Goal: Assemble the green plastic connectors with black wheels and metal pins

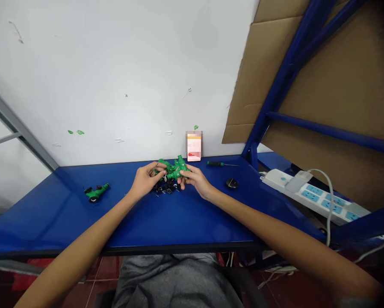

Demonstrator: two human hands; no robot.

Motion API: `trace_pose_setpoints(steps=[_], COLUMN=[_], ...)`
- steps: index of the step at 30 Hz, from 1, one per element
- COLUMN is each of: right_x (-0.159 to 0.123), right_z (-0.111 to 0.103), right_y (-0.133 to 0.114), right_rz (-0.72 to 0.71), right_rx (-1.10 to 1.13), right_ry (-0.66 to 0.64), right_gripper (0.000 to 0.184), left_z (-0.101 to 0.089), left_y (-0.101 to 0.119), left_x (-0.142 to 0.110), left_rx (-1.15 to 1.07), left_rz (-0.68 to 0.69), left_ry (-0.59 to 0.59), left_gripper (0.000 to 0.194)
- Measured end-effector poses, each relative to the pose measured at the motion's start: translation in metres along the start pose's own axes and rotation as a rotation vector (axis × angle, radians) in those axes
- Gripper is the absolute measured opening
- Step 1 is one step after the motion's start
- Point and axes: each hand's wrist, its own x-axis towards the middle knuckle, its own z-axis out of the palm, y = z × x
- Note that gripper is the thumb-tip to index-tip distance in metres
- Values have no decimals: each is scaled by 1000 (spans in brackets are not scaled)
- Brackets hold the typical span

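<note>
My right hand (195,177) holds a green plastic branched fitting (176,173) above the table, thumb on top of it. Close by on the left, my left hand (149,177) has thumb and forefinger pinched at the fitting's left end. A small pale thing shows at those fingertips, too small to name. Behind and partly under the hands lie more green plastic pieces (165,163), half hidden by the fingers. Just below them is a pile of small black parts (169,188), with a few thin light bits among them.
On the blue table (179,222), a green fitting with black parts (96,192) lies at the left. A green-handled screwdriver (216,163) and a round black object (231,184) lie right. A card or box (193,147) leans on the wall. A white power strip (310,194) is far right.
</note>
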Motion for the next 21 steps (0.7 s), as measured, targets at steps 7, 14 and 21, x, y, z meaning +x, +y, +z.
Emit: trace_pose_setpoints(steps=[7, 14, 21], right_x=[0, -2, -1], right_z=[1, 3, 3], right_y=[-1, -5, -4], right_rz=[-5, 11, 14], right_rx=[-5, -17, -20], right_ry=[4, 9, 32], right_gripper=[32, 31, 33], left_z=[0, 1, -1], left_y=[1, 1, -1], left_x=[-1, -1, 0], left_rx=[33, -6, 34], left_rz=[20, 13, 12], left_ry=[-11, -12, -7], left_gripper=[29, 37, 37])
